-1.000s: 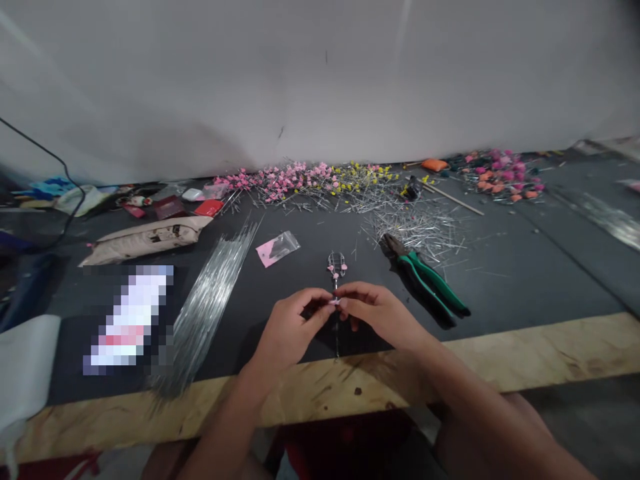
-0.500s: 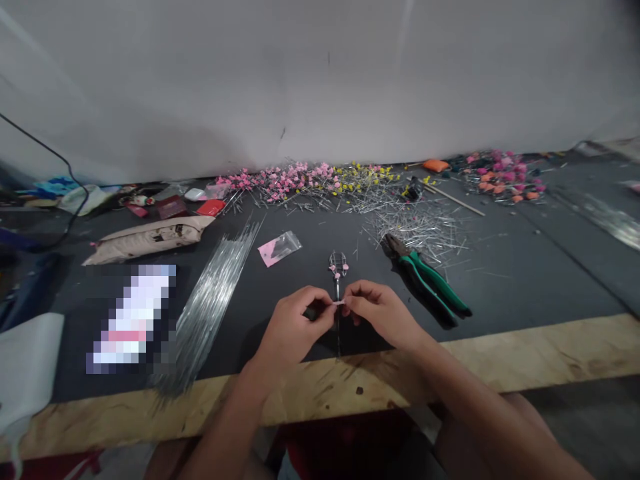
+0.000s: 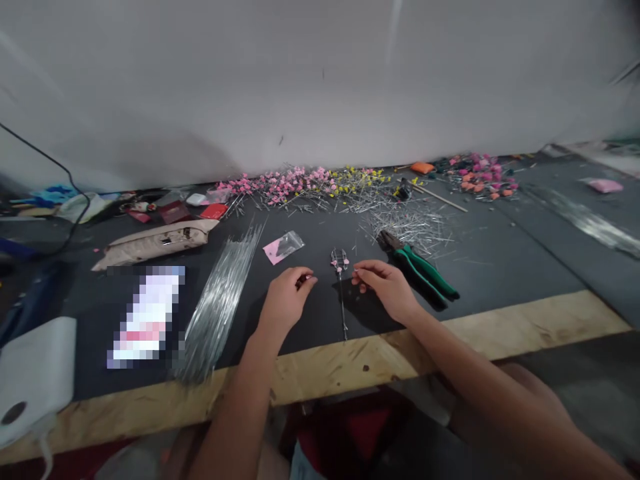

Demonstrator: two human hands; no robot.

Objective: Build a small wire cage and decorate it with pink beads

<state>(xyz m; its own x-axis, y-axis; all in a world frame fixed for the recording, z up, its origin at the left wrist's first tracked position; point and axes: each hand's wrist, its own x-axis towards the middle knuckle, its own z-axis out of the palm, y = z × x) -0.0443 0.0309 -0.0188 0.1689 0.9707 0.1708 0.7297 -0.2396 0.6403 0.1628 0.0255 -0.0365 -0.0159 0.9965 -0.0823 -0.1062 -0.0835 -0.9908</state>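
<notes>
In the head view, a wire stem with a small looped wire frame (image 3: 339, 259) lies on the dark table between my hands, with a few small pink blobs on the frame. My left hand (image 3: 286, 301) is left of the stem, thumb and fingers curled together in a pinch; what is in it is mostly hidden. On the other side, close to the frame, my right hand (image 3: 387, 285) pinches what looks like a tiny bit of soft pink clay (image 3: 355, 273) at the fingertips. Neither hand touches the stem.
Green-handled pliers (image 3: 419, 270) lie to the right, near loose wire pins (image 3: 413, 227). Behind are pink-tipped stems (image 3: 295, 183) and yellow-tipped ones (image 3: 357, 181). Leftward are a small plastic bag (image 3: 284, 247), a wire bundle (image 3: 220, 300), a blurred phone (image 3: 147, 317) and a beige pouch (image 3: 155, 243).
My hands have moved apart, and the pink strip stretched between them is no longer there. The wire stem now lies uncovered on the table. The view has shifted slightly.
</notes>
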